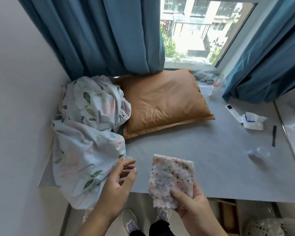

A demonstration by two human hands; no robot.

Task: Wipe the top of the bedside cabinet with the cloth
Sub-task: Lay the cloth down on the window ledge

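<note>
Pink-speckled fluffy cloth (171, 179), rectangular, pinched by fingers of the right hand (192, 205) over the smooth grey surface (211, 159); left hand (119, 183) fingers loosely curled, whether holding anything unclear.

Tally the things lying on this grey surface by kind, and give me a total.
Bedding: 2 (tan fabric pillow, floral sheet)
Clear containers: 3 (plastic cup, bottle, glass bowl)
White remote control: 1
White tissue pack: 1
Thin black stick: 1
Grey crumpled fabric: 1
Total: 9
</note>
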